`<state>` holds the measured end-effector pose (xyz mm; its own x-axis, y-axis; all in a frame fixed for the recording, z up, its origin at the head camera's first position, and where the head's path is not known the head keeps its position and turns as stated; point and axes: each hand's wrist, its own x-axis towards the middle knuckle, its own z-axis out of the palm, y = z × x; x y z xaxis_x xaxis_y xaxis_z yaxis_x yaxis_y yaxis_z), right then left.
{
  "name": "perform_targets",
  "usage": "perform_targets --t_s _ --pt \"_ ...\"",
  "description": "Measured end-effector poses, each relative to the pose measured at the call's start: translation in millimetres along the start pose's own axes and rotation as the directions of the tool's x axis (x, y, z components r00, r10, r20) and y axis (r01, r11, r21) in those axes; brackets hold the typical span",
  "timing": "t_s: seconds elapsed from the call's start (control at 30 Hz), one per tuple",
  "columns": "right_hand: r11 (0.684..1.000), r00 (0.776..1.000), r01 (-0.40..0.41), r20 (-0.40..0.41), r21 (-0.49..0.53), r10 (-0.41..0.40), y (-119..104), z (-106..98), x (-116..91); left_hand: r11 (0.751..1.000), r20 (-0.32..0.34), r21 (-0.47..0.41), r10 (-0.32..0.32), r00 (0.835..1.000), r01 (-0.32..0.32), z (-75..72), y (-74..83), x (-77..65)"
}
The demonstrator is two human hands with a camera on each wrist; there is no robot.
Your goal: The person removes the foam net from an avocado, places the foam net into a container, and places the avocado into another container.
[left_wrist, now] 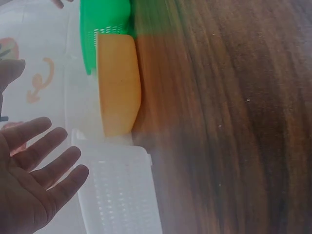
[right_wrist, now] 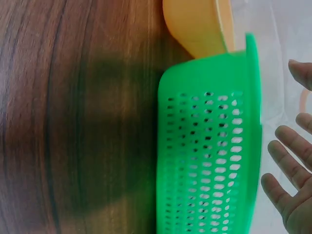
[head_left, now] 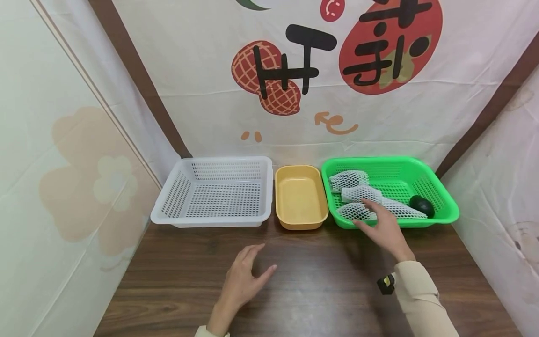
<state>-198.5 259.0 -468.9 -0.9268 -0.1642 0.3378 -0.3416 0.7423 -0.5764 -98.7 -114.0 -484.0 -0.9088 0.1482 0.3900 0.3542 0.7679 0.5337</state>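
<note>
My right hand [head_left: 385,231] hovers over the front rim of a green basket [head_left: 448,206], thumb and fingers spread, holding nothing. Inside that basket lie several white foam net sleeves [head_left: 355,179]; whether anything sits within them is hard to tell. A dark, rounded fruit-like object [head_left: 421,206] lies at the basket's right end. Above the table, in front of the white and yellow containers, my left hand [head_left: 240,281] has its fingers parted and holds nothing. The left wrist view shows that hand [left_wrist: 34,175] with its fingers apart; the right wrist view shows the right hand [right_wrist: 295,161] likewise.
A white basket [head_left: 210,220] stands at the left on the dark wooden table [head_left: 307,285]. Between it and the green basket is a yellow tray [head_left: 302,224]. A printed cloth [head_left: 202,112] hangs behind them, with more cloth at both sides.
</note>
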Motion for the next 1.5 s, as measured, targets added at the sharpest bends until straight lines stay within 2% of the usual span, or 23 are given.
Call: perform_targets --t_s 0.43,0.7,0.93,1.27,1.5 --pt "0.999 0.999 0.027 0.04 -0.029 -0.026 19 0 9 0.999 0.04 -0.004 -0.041 0.998 0.041 6.5 -5.3 -12.0" --pt "0.999 0.995 0.041 0.097 -0.036 -0.038 28 -6 16 1.0 0.025 -0.003 -0.023 0.999 0.023 7.5 -8.3 -14.4" --pt "1.0 0.986 -0.005 0.164 0.029 0.001 35 -11 25 0.998 0.043 -0.03 -0.049 0.998 0.05 4.1 -8.0 -16.5" --pt "0.998 0.976 -0.047 0.215 0.036 0.038 41 -10 35 0.998 0.033 -0.015 -0.056 0.998 0.057 4.2 -11.8 -17.1" --pt "0.991 0.955 -0.115 0.281 0.067 0.092 46 -9 42 0.996 0.064 -0.021 -0.089 0.994 0.091 3.9 -12.4 -17.6"
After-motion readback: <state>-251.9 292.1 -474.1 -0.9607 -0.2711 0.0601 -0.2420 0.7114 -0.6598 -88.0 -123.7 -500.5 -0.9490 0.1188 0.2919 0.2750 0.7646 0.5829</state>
